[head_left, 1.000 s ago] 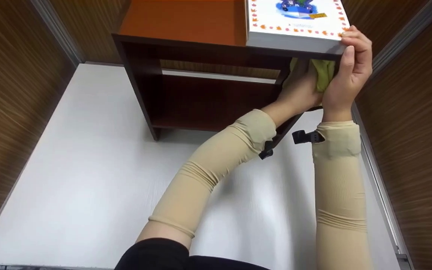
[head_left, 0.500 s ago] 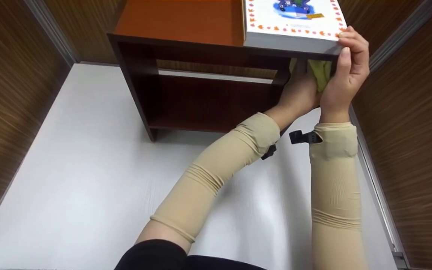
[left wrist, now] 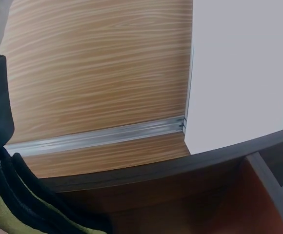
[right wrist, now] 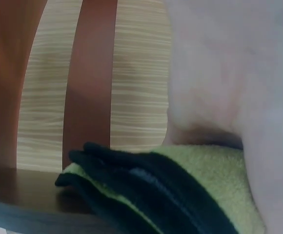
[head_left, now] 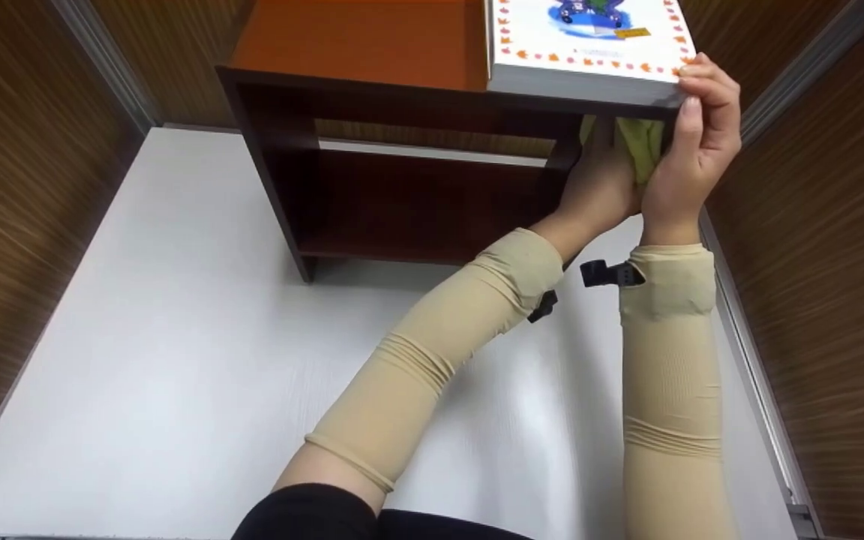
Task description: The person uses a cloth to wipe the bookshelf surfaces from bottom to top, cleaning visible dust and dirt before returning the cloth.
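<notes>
A small dark reddish-brown shelf unit (head_left: 364,45) stands at the back in the head view. My left hand (head_left: 601,184) reaches into its right side and holds a yellow-green cloth (head_left: 640,146); the fingertips are hidden under the top board. Dark edging shows on this cloth (right wrist: 205,170) in the right wrist view, where it lies folded over the wood. At the unit's top right corner grips my right hand (head_left: 706,139), its fingers over the corner beside a thick white book (head_left: 589,45) and its thumb on the front edge.
The unit stands on a white table (head_left: 177,337). Wood-grain walls with metal strips rise at the left, back and right (head_left: 829,262). Inside the unit runs a lower shelf board (head_left: 432,202).
My left forearm has shifted slightly right, the hand still inside the unit with the cloth. My right hand keeps its hold on the corner. The whole head view has shifted a little.
</notes>
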`<state>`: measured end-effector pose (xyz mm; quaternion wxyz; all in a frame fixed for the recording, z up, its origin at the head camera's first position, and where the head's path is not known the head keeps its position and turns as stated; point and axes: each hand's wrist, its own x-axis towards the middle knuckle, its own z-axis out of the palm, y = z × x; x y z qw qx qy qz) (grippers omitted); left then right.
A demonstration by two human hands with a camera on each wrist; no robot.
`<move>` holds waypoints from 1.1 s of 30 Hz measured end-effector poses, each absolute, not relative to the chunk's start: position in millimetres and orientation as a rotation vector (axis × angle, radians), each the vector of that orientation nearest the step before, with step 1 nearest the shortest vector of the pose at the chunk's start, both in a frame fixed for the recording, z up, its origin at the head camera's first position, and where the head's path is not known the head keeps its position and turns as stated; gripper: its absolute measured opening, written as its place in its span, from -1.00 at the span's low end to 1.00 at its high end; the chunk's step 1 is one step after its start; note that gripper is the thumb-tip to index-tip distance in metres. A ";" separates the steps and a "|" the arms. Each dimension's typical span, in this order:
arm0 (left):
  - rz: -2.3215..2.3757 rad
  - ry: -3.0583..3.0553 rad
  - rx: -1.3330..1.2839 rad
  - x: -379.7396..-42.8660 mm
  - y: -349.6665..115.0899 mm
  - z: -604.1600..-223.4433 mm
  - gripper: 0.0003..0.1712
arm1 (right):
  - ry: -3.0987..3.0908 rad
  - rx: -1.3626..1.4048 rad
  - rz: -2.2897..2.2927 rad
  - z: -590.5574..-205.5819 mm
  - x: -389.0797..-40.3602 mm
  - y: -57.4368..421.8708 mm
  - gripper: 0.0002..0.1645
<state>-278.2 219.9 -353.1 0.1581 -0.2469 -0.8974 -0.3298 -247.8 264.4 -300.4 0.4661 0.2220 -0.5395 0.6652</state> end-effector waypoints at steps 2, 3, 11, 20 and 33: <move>-0.977 -2.531 -0.709 -278.9 219.7 -355.9 0.04 | -1.327 0.540 1.625 -300.2 -248.8 264.2 -0.72; -0.985 -2.514 -0.714 -278.9 219.9 -358.1 0.03 | -1.324 0.537 1.626 -299.9 -249.3 264.2 -0.73; -1.249 -2.461 -0.654 -276.4 225.1 -389.4 0.09 | -1.279 0.525 1.650 -300.3 -253.1 266.0 -0.84; -1.067 -2.589 -0.553 -267.1 224.0 -438.7 0.03 | -1.291 0.506 1.621 -301.2 -256.8 266.5 -0.80; -1.022 -2.691 -0.513 -263.8 210.2 -482.1 -0.05 | -1.217 0.509 1.684 -299.3 -265.9 253.4 -0.78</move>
